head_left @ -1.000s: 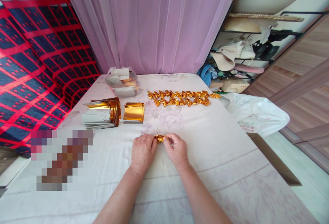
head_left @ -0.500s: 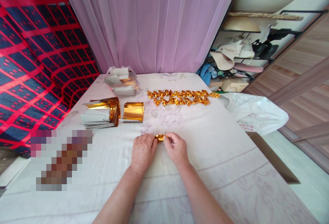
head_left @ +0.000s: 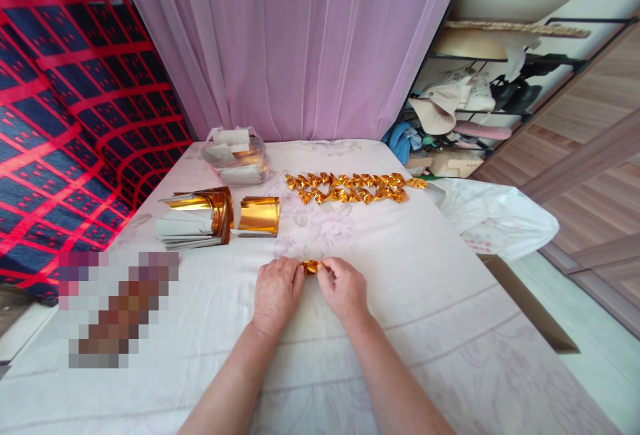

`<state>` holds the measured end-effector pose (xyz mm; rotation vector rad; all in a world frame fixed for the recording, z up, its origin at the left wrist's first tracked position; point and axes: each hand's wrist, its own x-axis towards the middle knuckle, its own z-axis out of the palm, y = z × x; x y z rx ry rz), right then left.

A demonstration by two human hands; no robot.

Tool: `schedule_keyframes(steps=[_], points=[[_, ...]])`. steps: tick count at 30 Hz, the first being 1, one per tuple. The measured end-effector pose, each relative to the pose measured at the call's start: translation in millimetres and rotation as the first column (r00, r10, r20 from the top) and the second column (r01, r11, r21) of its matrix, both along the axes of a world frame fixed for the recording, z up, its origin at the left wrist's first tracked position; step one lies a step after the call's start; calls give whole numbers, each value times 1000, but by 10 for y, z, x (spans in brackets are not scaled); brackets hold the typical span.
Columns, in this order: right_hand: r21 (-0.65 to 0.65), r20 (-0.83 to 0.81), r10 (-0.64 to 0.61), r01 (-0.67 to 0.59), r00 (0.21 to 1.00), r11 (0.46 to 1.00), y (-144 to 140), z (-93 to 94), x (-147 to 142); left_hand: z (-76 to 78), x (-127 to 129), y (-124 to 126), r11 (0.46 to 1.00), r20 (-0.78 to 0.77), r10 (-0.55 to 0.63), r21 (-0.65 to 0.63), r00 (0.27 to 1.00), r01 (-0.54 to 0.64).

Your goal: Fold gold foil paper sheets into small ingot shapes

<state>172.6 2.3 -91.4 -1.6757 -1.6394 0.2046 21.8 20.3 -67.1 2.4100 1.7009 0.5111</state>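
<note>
Little has changed over the last second: my left hand (head_left: 277, 294) and right hand (head_left: 343, 290) stay knuckle to knuckle on the table (head_left: 425, 275), and the gold foil piece (head_left: 311, 266) has only been tucked a little tighter, so the fold is still mid-way. My fingers are closed narrow, both hands pinching the foil between thumb and fingertips, one at each end. Beyond the foil lies the row of folded pieces (head_left: 353, 188); beyond it and leftward sit the foil sheets (head_left: 259, 215).
</note>
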Motion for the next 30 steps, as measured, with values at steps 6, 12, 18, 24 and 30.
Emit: schedule_keyframes(steps=[6, 12, 18, 24, 30], points=[[59, 28, 86, -87, 996, 994, -6, 10, 23, 9, 1, 4, 1000, -54, -2, -8, 999, 1], [109, 116, 85, -97, 990, 989, -22, 39, -7, 26, 6, 10, 1000, -94, -6, -15, 996, 5], [119, 141, 103, -121, 985, 985, -34, 63, -15, 33, 4, 9, 1000, -88, -6, -23, 996, 4], [106, 116, 76, -89, 990, 990, -19, 44, 1, 21, 15, -8, 999, -62, -38, -7, 997, 38], [92, 106, 91, -101, 990, 991, -23, 38, -5, 12, 9, 0, 999, -45, -50, -9, 998, 49]])
